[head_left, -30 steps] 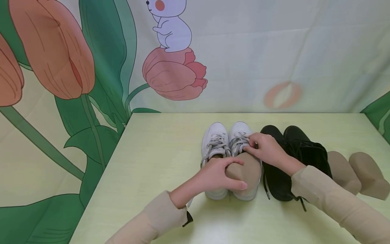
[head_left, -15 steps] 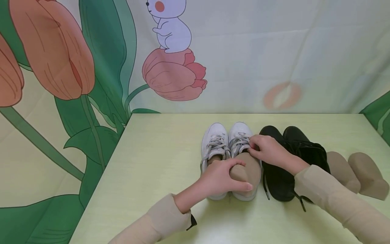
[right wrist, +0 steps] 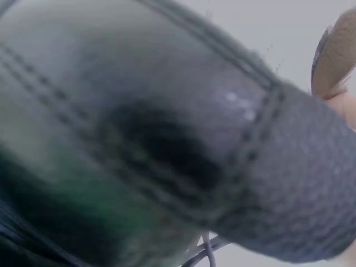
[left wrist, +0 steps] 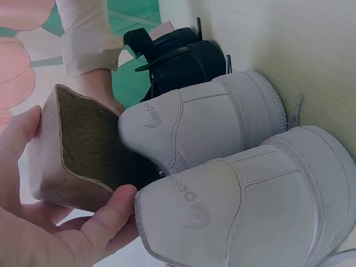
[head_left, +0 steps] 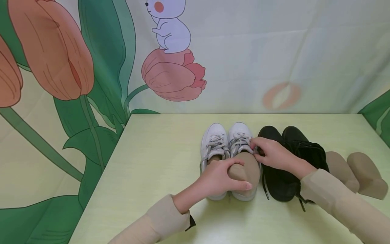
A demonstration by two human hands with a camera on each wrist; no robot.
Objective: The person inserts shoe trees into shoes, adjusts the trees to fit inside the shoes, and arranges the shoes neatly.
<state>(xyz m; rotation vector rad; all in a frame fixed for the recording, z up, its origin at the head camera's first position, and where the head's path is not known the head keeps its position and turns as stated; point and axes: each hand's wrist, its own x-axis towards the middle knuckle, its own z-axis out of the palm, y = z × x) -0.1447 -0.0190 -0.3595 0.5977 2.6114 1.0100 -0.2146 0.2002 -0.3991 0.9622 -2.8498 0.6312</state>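
My left hand (head_left: 217, 176) grips a hollow beige shoe insert (head_left: 251, 167) by its heel end, thumb on the near side. The insert's front sits in the right white sneaker (head_left: 240, 130); its open brown back (left wrist: 83, 139) shows in the left wrist view beside the sneaker heels. My right hand (head_left: 272, 152) holds the outer edge of that sneaker's opening near the laces, fingers curled. Left of it stands the other white sneaker (head_left: 216, 132), with a beige insert inside, partly hidden by my left hand.
A pair of black lace-up shoes (head_left: 278, 184) stands right of the sneakers, under my right forearm. Farther right lie two beige inserts (head_left: 367, 167). Everything rests on a pale yellow-green table (head_left: 158, 149) before a printed cloth (head_left: 237, 78). Blurred black leather (right wrist: 306, 161) fills the right wrist view.
My right hand has slid slightly right, from the sneaker's tongue to its outer edge. My left hand shifted a little right with its thumb along the insert, then stayed nearly still.
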